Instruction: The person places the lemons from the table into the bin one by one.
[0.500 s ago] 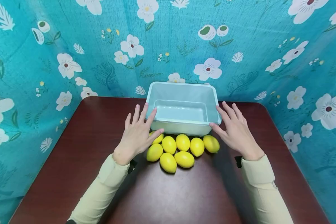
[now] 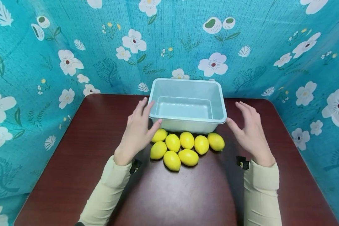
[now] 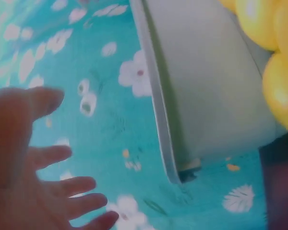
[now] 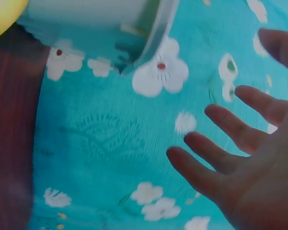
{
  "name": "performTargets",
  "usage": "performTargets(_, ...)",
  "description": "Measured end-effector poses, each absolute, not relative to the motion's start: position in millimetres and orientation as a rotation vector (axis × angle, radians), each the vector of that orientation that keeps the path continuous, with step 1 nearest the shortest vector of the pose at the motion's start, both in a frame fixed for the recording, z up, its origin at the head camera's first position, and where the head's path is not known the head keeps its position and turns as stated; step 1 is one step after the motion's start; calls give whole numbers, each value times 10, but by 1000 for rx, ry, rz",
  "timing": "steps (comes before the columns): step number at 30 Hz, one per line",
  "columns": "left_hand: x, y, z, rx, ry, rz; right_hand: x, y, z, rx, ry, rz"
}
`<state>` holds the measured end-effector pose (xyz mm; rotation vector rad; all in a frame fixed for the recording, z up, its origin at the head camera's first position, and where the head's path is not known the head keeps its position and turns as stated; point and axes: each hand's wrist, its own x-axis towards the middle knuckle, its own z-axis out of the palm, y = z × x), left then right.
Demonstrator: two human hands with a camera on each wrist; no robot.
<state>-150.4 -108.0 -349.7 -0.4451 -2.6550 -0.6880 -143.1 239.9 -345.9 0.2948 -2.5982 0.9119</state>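
A pale blue plastic bin [image 2: 186, 125] stands at the far side of the table, its inside bare. Several yellow lemons [image 2: 187, 140] lie grouped against its near side. My left hand [image 2: 137, 130] hovers at the bin's left near corner with fingers extended and thumb apart, overlapping the rim in the head view. Off the right near corner is my right hand [image 2: 251, 130], fingers loosely spread and holding nothing. In the left wrist view the bin wall [image 3: 211, 86] shows beside the spread fingers. A gap separates the bin's rim [image 4: 158, 38] from the fingers in the right wrist view.
The dark reddish-brown table [image 2: 197, 194] has rounded far corners. A turquoise flowered cloth [image 2: 172, 40] hangs close behind the bin and along both sides. Both wrists carry small black devices [image 2: 243, 162] near the sleeve cuffs.
My right hand has moved outward, away from the bin's right side. My left hand has turned, with its fingers closer together. Bin and lemons keep their arrangement; the head view has shifted slightly.
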Motion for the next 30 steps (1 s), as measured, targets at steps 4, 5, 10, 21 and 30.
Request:
performTargets(4, -1543, -1245, -3616, -252, -2444, -1031, -1343, 2505, -3518, 155, -2564, 1045)
performTargets(5, -1554, -1282, -3662, -210, -2408, -1104, -1325, 2531, -3538, 125, -2566, 1061)
performTargets(10, -1610, -1352, -3953, -105, -2328, -1350, -1290, 2613, -3682, 30, -2627, 1073)
performTargets(21, -1789, -1206, -4157, 76, -2231, -1857, -1368, 2640, -4015, 152, -2929, 1088)
performTargets(30, -1884, -1042, -4262, 134, -2215, -2046, -1462, 2599, -4132, 198, -3099, 1098)
